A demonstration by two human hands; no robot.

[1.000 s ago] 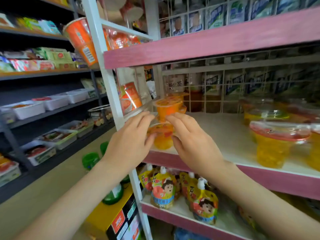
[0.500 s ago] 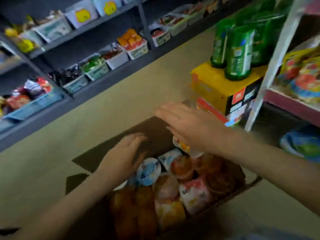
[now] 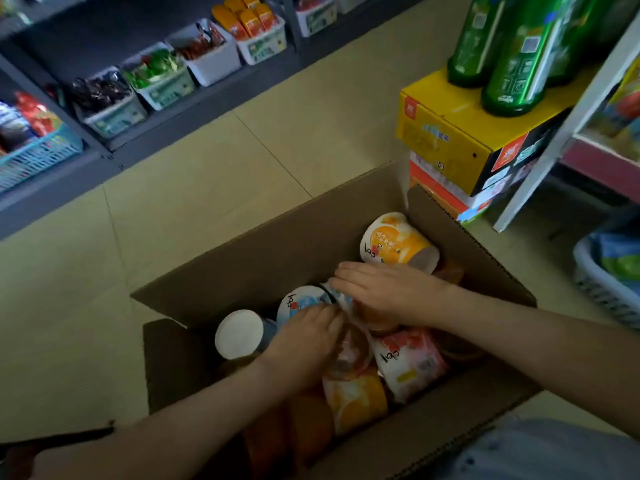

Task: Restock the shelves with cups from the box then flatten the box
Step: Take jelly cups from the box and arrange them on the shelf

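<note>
Cardboard box (image 3: 460, 237) holds about seven cups; left hand (image 3: 304, 344) and right hand (image 3: 388, 292) grasp cups, grip unclear.

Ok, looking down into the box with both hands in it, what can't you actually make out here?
Head view only:
- Cup under the right hand: covered by the palm, so grip unclear.
- Clear cup at the left hand: fingers hide its rim.
- How many cups lie deeper in the box: hidden by the top layer and shadow.
- Box's near corner: cut off by the bottom edge.

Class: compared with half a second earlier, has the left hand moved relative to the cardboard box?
Yes. The left hand has gone deeper into the box, towards the right hand.
</note>
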